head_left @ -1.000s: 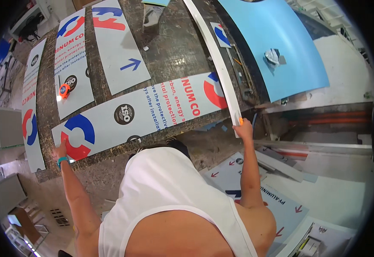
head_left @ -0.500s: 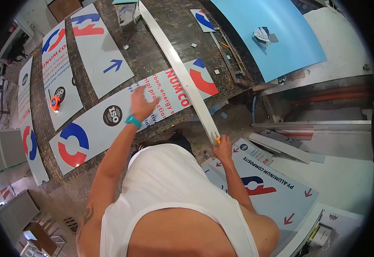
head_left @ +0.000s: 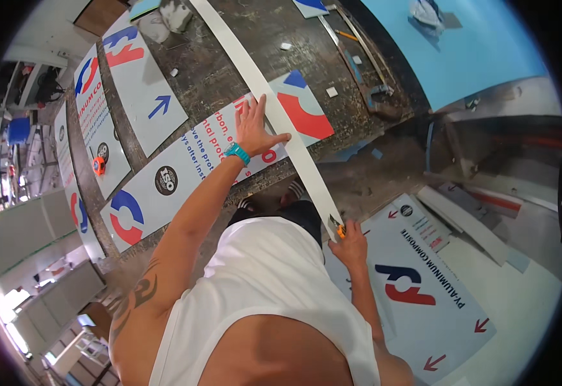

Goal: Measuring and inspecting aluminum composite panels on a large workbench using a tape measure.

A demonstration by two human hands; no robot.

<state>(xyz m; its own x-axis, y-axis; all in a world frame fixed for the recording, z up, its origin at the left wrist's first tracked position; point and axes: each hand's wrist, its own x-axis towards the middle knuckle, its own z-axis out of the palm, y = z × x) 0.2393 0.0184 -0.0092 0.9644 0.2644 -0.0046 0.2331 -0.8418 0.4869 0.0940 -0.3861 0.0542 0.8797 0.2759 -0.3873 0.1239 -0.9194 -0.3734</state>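
A long white straight bar (head_left: 313, 177) lies slantwise across a printed white panel (head_left: 191, 186) on the dark worktable, its near end jutting past the table edge. My left hand (head_left: 253, 130) lies with fingers spread on the panel, its fingertips and thumb touching the bar. A teal watch (head_left: 237, 152) is on that wrist. At the bar's near end my right hand (head_left: 350, 243) is closed around an orange utility knife (head_left: 341, 231), of which only a small part shows. Whether that hand also grips the bar is hidden.
More printed panels (head_left: 143, 90) lie at the left, one with an orange tape measure (head_left: 99, 166) on it. A pencil (head_left: 346, 35) and a hacksaw-like frame (head_left: 358, 77) lie far right. A light-blue sheet (head_left: 474, 58) is beyond them. Stacked panels (head_left: 416, 289) stand at my right.
My left hand has come down from above the panel and moved right and away from me, onto the bar's edge. My right hand stays at the bar's near end. The view has shifted.
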